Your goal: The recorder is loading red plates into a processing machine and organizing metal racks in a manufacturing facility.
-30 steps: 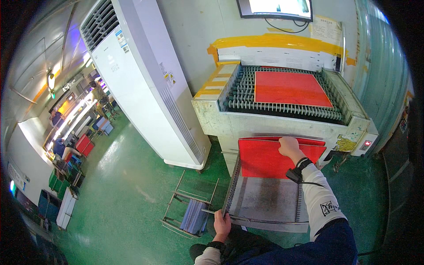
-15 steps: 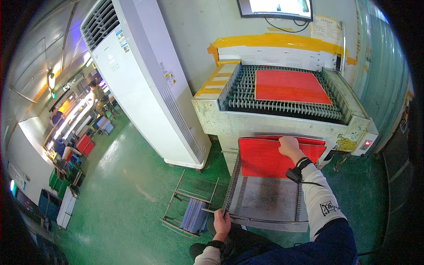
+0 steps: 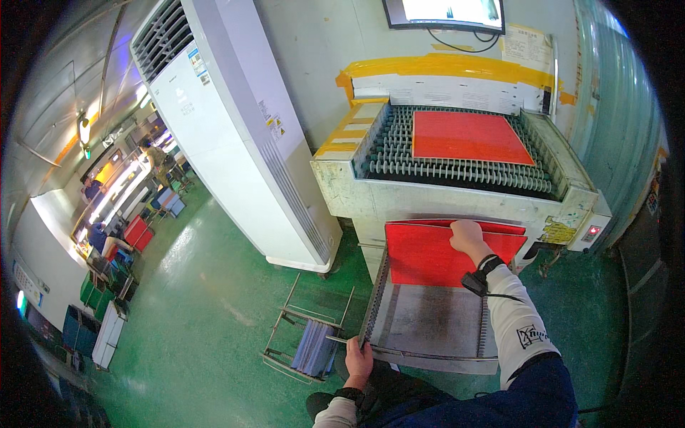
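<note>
Below the roller conveyor (image 3: 464,170), front red panel (image 3: 421,260) sits in the rack (image 3: 435,317), right hand (image 3: 467,237) clamped on its top edge; left hand (image 3: 359,362) wrapped round rack's corner. If left slackens, rack could tip, scuffing panel.

Bright, cool indoor light. A screen (image 3: 453,10) glows almost white at the top; far left, a brightly lit table (image 3: 115,194) looks washed out, and glare streaks the glossy green floor (image 3: 221,285). Fisheye distortion bends straight lines toward black corners; distant people (image 3: 158,155) look soft.
</note>
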Demonstrator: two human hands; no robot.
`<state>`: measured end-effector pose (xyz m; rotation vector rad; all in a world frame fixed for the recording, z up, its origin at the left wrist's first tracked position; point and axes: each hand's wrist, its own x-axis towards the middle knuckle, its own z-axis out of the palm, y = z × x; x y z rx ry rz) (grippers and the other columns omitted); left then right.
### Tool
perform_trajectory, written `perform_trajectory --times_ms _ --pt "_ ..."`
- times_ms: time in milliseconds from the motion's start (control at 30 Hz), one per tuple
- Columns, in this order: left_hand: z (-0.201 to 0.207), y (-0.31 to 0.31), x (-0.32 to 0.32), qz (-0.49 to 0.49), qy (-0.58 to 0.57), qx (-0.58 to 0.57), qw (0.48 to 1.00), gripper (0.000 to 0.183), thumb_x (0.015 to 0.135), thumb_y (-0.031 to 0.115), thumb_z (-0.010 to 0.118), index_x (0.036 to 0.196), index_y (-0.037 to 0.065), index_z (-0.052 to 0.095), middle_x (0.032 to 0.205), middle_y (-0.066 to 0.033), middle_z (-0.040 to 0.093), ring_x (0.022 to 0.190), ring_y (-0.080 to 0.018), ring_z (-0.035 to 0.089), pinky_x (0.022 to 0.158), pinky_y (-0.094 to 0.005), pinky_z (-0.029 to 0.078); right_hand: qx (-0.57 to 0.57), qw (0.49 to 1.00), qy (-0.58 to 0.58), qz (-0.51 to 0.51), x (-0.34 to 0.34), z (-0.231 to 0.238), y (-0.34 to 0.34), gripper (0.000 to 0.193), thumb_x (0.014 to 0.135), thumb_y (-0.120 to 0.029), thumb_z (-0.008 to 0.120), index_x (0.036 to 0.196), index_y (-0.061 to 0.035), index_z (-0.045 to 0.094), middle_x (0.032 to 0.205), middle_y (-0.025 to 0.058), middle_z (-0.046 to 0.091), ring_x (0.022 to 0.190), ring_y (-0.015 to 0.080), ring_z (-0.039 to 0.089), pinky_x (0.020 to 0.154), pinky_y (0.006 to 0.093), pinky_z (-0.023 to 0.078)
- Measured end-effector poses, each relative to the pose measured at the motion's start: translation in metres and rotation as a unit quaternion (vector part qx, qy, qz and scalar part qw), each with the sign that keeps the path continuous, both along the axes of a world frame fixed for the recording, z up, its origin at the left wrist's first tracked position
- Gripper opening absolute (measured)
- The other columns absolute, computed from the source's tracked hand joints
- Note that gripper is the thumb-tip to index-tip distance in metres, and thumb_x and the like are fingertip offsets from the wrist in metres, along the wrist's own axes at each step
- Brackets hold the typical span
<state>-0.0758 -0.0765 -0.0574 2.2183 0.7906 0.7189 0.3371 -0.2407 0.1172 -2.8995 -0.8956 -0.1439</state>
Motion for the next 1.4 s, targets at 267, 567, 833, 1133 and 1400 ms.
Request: perform_trajectory --times_ms 267,567,833,1133,1400 --pt "-0.001 0.001 -0.001 -0.006 -0.001 -0.005 1.000 0.033 0.091 0.022 0.061 0.116 0.002 0.053 0.108 -0.0203 0.057 0.099 -0.0430 0.058 0.081 -0.0475 0.050 -0.005 1.000 0.010 -0.010 -0.004 0.004 0.001 0.019 0.077 -0.019 0.065 0.090 -0.0062 0.071 0.096 0.0186 0.071 0.096 0.0361 0.068 0.083 0.0486 0.053" --pt "-0.003 0.002 0.000 -0.008 0.002 -0.006 1.000 0.033 0.091 0.022 0.061 0.115 0.002 0.052 0.107 -0.0205 0.057 0.097 -0.0432 0.058 0.079 -0.0476 0.050 -0.018 1.000 0.020 -0.011 -0.007 0.010 0.001 0.020 0.077 -0.019 0.064 0.090 -0.0062 0.071 0.097 0.0184 0.071 0.096 0.0358 0.068 0.083 0.0485 0.053" --pt "-0.003 0.002 0.000 -0.010 0.002 0.000 1.000 0.033 0.091 0.022 0.061 0.116 0.003 0.052 0.107 -0.0199 0.057 0.097 -0.0426 0.058 0.079 -0.0471 0.050 -0.006 1.000 0.007 -0.004 -0.006 0.007 -0.001 0.019 0.076 -0.017 0.063 0.088 -0.0063 0.072 0.095 0.0180 0.071 0.094 0.0360 0.068 0.081 0.0489 0.054" --pt "-0.006 0.003 -0.001 -0.011 0.004 -0.016 1.000 0.034 0.091 0.022 0.061 0.117 0.003 0.052 0.108 -0.0200 0.057 0.098 -0.0429 0.058 0.079 -0.0474 0.050 -0.009 1.000 0.008 -0.005 -0.006 0.008 0.000 0.020 0.075 -0.018 0.063 0.089 -0.0065 0.072 0.096 0.0184 0.071 0.095 0.0360 0.068 0.081 0.0487 0.054" --pt "-0.006 0.003 0.000 -0.007 0.008 0.005 1.000 0.034 0.091 0.023 0.061 0.117 0.003 0.052 0.108 -0.0203 0.057 0.098 -0.0433 0.058 0.079 -0.0482 0.051 -0.011 1.000 0.011 -0.010 -0.005 0.005 0.001 0.020 0.076 -0.020 0.065 0.090 -0.0067 0.071 0.096 0.0180 0.071 0.095 0.0357 0.068 0.082 0.0482 0.054"
